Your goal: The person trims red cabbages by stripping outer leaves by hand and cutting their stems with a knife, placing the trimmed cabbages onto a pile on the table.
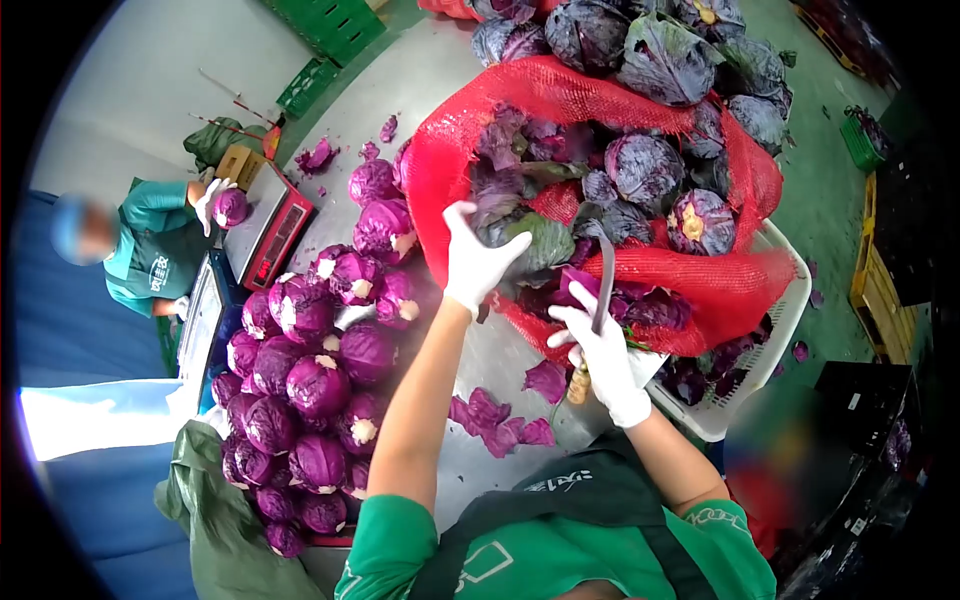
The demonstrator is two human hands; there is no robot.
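Observation:
My left hand (480, 255), in a white glove, has its thumb and fingers spread at the near left edge of a red mesh bag (440, 150). Just beyond it lie loose purple-green outer leaves (545, 243); whether the fingertips touch them I cannot tell. A knife with a curved blade (607, 275) and a wooden handle (579, 384) is in my gloved right hand (602, 365), blade pointing up and away from me. Inside the open bag are dark red cabbages (643, 168) and torn leaves. Trimmed, shiny red cabbages (318, 385) are piled to my left.
A white basket (790, 335) with leaf scraps stands right of the bag. More untrimmed cabbages (590, 35) lie at the far side. Leaf pieces (490, 420) are scattered on the metal table (480, 355). At left, a co-worker (160, 240) holds a cabbage by a red scale (275, 240).

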